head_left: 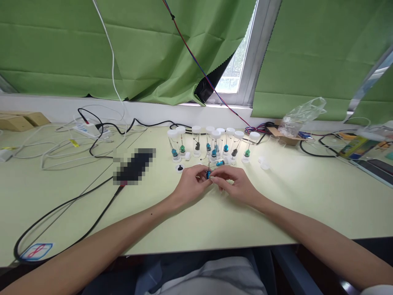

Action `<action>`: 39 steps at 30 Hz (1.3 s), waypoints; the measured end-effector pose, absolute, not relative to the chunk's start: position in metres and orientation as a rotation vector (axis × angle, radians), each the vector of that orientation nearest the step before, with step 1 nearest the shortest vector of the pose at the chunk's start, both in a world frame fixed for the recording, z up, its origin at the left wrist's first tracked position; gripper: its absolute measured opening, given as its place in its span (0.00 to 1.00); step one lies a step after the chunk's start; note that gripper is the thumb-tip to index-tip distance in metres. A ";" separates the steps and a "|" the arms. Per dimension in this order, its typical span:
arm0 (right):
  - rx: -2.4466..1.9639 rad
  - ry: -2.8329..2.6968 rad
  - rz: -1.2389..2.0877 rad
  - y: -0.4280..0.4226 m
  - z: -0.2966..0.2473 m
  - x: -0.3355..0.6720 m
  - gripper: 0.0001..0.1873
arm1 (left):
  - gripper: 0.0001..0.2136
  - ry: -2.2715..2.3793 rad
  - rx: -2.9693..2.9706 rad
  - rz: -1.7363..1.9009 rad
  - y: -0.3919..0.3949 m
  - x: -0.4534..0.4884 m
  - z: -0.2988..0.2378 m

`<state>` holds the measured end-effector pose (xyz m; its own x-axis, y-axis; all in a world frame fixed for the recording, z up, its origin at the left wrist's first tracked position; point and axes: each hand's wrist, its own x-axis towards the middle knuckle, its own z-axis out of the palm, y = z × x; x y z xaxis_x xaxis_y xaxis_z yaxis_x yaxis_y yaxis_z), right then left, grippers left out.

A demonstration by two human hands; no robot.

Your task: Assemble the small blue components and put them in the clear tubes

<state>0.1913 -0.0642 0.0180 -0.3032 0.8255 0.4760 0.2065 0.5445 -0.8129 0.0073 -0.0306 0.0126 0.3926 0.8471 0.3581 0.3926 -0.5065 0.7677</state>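
Above the table, my left hand (190, 180) is closed, its fingertips pinching a small blue piece (208, 174) with a thin upright stem. My right hand (236, 185) meets it from the other side, thumb and forefinger pressed to the same piece. What exactly the piece is cannot be made out. Just beyond the fingers lies another blue piece (220, 163) on its side. A black piece on a clear round base (179, 168) sits left of my left hand. Behind stand several clear tubes with white caps (196, 139), holding small blue, green and dark pieces on thin stems.
Clear discs (264, 165) lie right of the tubes. At left are a blurred-out dark device (135, 166) with a black cable, and a power strip (92, 130) among tangled cords. A cardboard box (284, 137) with a plastic bag (302, 114) stands back right.
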 end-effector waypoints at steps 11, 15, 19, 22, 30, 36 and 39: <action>-0.850 -1.867 0.624 -0.064 0.017 0.192 0.09 | 0.08 1.046 2.077 1.035 -0.031 0.008 0.013; -0.852 -1.872 0.607 -0.065 0.018 0.191 0.09 | 0.08 1.043 2.082 1.034 -0.031 0.008 0.013; -0.863 -1.882 0.599 -0.066 0.019 0.191 0.10 | 0.08 1.042 2.086 1.031 -0.031 0.008 0.014; -0.859 -1.881 0.600 -0.066 0.020 0.191 0.11 | 0.07 1.046 2.093 1.034 -0.031 0.008 0.013; -0.870 -1.899 0.588 -0.066 0.022 0.191 0.12 | 0.07 1.041 2.094 1.026 -0.030 0.008 0.011; -0.888 -1.909 0.594 -0.067 0.021 0.192 0.13 | 0.09 1.047 2.090 0.999 -0.030 0.008 0.013; -0.876 -1.902 0.625 -0.066 0.019 0.192 0.13 | 0.08 1.056 2.085 0.990 -0.031 0.008 0.013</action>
<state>0.1923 -0.0662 0.0193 -0.3230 0.7835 0.5308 0.3162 0.6180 -0.7198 0.0084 -0.0310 0.0129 0.4068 0.8446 0.3480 0.4019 -0.5076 0.7621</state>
